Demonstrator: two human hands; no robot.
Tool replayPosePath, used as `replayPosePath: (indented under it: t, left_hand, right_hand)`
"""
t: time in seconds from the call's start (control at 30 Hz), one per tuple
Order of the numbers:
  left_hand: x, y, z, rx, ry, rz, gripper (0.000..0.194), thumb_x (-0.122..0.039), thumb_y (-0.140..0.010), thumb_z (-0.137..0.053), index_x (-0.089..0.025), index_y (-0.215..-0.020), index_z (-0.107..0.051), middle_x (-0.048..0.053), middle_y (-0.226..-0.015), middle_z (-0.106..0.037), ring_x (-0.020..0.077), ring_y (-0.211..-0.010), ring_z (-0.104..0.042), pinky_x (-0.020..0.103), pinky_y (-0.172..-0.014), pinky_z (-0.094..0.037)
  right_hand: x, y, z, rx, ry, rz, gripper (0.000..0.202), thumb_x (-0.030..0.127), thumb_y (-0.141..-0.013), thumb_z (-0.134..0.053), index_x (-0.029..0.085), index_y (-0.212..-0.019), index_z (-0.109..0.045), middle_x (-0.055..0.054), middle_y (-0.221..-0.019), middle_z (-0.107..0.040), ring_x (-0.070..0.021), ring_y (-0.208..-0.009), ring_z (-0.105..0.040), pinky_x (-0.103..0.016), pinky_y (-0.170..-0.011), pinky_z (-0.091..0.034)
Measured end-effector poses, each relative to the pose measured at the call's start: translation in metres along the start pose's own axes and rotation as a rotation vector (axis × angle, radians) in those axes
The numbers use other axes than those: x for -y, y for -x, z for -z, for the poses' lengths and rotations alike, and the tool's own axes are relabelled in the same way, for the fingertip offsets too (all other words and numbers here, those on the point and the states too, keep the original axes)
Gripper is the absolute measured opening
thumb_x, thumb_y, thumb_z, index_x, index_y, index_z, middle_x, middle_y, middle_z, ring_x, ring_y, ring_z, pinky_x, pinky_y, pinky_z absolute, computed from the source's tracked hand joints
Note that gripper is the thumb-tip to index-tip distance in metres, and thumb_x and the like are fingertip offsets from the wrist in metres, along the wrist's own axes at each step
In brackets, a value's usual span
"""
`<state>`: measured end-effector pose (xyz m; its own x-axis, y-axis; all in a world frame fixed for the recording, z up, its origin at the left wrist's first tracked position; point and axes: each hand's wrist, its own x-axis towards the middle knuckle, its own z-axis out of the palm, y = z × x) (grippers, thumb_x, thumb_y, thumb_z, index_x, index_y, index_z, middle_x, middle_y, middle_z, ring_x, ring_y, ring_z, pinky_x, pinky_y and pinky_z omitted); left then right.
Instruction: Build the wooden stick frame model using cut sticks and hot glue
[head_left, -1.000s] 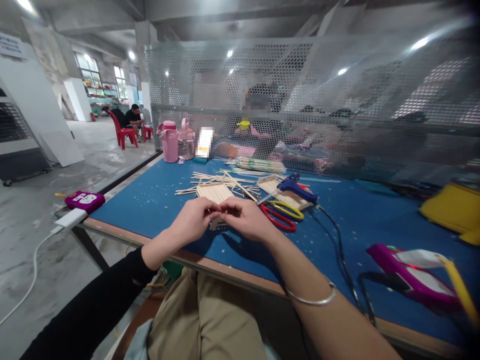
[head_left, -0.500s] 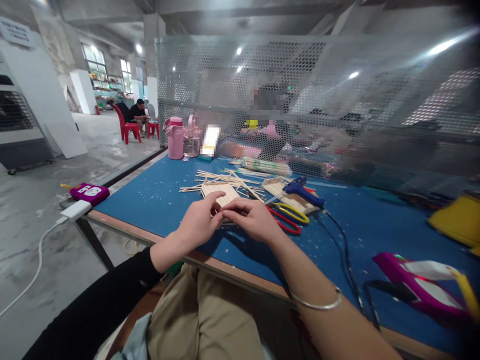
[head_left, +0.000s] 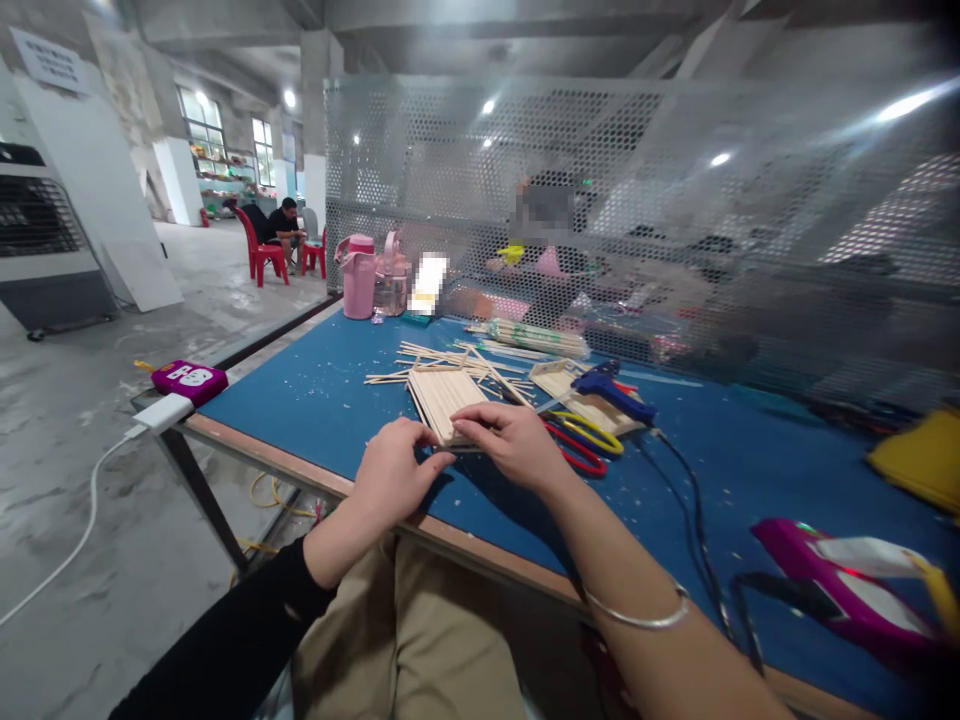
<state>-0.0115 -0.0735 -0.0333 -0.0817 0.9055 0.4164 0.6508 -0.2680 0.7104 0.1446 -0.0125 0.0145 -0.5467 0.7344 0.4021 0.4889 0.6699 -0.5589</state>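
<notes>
A flat panel of pale wooden sticks (head_left: 444, 396) laid side by side, seemingly layered at its left edge, is in front of me at the table's near middle. My left hand (head_left: 399, 468) is at its near left corner, fingers curled at the side and thumb along the front edge. From the right, my right hand (head_left: 517, 440) pinches the panel's near edge, its fingertips on top; whether a separate small piece is between them I cannot make out. Loose wooden sticks (head_left: 420, 352) are scattered just behind. Scissors with red and yellow handles (head_left: 592, 435) lie beside my right hand.
A blue glue gun (head_left: 611, 390) rests over another wooden stick piece (head_left: 555, 378), its cable trailing right. Bundled sticks (head_left: 536, 337), a pink jug (head_left: 360, 280) and a clear bottle (head_left: 391, 285) stand or lie further back. A perforated screen (head_left: 450, 170) borders the table; a person is behind it.
My left hand has moved slightly down and away from my right fingertips, so more of the panel shows. My right hand has stayed near the panel's front edge. The view has shifted slightly.
</notes>
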Motion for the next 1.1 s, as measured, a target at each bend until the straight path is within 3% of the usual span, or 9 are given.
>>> replayPosePath:
  t: [0.27, 1.1]
  left_hand:
    - [0.0006, -0.0062, -0.0038, 0.002, 0.03, 0.093, 0.017, -0.033, -0.075, -0.061, -0.018, -0.079, -0.067, 0.004, -0.08, -0.069, 0.017, -0.074, -0.061, 0.028, -0.067, -0.042]
    - [-0.0028, -0.0013, -0.0035, 0.03, -0.044, 0.076, 0.018, -0.032, -0.08, -0.055, -0.019, -0.086, -0.067, 0.005, -0.086, -0.07, 0.0188, -0.079, -0.061, 0.029, -0.069, -0.041]
  right_hand:
    - [-0.0027, 0.0001, 0.0009, 0.042, 0.018, 0.069, 0.021, 0.028, -0.081, -0.05, 0.017, -0.08, -0.068, -0.005, -0.076, -0.069, -0.0149, -0.069, -0.061, -0.025, -0.064, -0.045]
    - [-0.0003, -0.0012, -0.006, 0.007, -0.032, 0.143, 0.02, 0.026, -0.081, -0.051, 0.017, -0.076, -0.068, -0.005, -0.074, -0.068, -0.0145, -0.068, -0.061, -0.026, -0.065, -0.045]
